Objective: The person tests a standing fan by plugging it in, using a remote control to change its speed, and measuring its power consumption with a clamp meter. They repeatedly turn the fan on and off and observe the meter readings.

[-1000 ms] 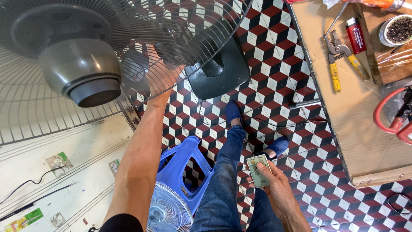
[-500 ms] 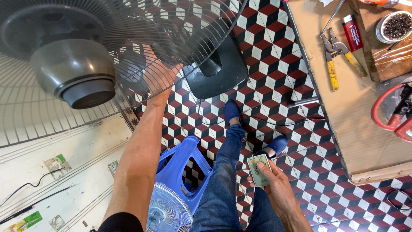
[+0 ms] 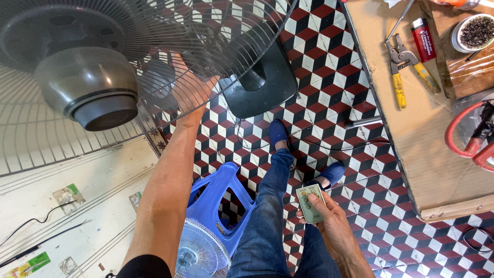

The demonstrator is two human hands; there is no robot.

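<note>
A large standing fan fills the upper left, its dark wire grille (image 3: 170,36) over a grey motor housing (image 3: 90,87). My left hand (image 3: 193,87) reaches up behind the grille and presses against the wires, partly hidden by them. The fan's black base (image 3: 262,85) stands on the patterned tile floor. My right hand (image 3: 329,216) rests on my knee and holds a small pale green remote control (image 3: 310,202), thumb on its side.
A blue plastic stool (image 3: 218,198) stands under my legs, with a small fan grille (image 3: 198,255) beside it. A plywood table (image 3: 411,128) on the right carries yellow-handled pliers (image 3: 406,67), a red lighter (image 3: 423,38), a bowl (image 3: 473,31) and a red-handled tool (image 3: 471,136).
The view has shifted slightly, so the fan sits a little lower and left. My left hand stays at the grille and my right hand keeps the remote on my knee.
</note>
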